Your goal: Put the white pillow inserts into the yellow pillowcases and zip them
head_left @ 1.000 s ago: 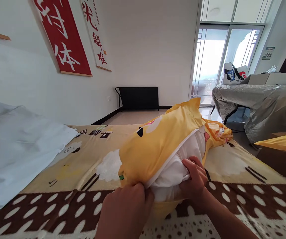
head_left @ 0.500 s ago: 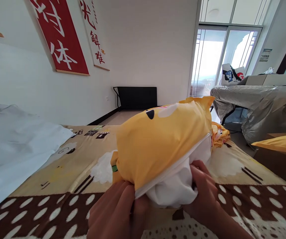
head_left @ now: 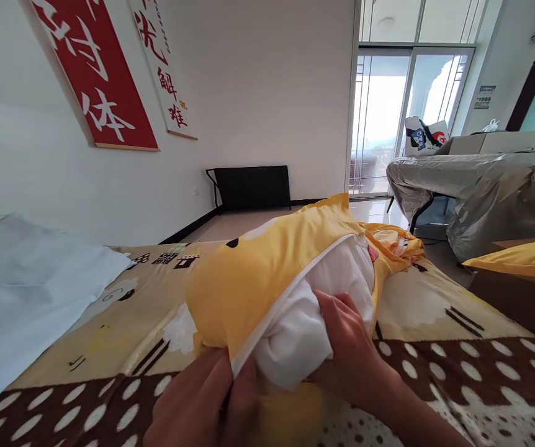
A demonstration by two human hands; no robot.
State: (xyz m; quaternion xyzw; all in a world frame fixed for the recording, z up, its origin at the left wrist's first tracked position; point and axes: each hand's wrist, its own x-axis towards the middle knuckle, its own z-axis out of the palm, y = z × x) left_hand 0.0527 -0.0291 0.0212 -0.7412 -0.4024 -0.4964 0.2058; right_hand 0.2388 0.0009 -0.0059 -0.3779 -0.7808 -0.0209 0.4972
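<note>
A yellow pillowcase [head_left: 258, 279] with a dark printed spot lies over a white pillow [head_left: 290, 341], which shows through the case's long opening. At the near left corner of that opening, my left hand [head_left: 197, 397] pinches the yellow fabric by its edge. My right hand [head_left: 351, 341] grips the white pillow at the opening, its fingers pressed into the soft bulge. Some yellow cloth hangs blurred below the pillow, between my hands. Bunched patterned yellow fabric [head_left: 395, 242] rests just behind the pillowcase on the right.
Beneath everything is a beige and brown patterned blanket [head_left: 156, 310]. White fabric [head_left: 39, 292] lies at the left. On the right, a yellow pillow [head_left: 528, 254] rests on a cardboard box [head_left: 504, 298]. Behind stands a plastic-covered table [head_left: 476, 171]; a black folded panel [head_left: 251, 186] leans on the wall.
The pillowcase has come down and shifted left, its opening showing more of the white pillow. My right hand has moved left along the pillow. My left hand keeps its pinch.
</note>
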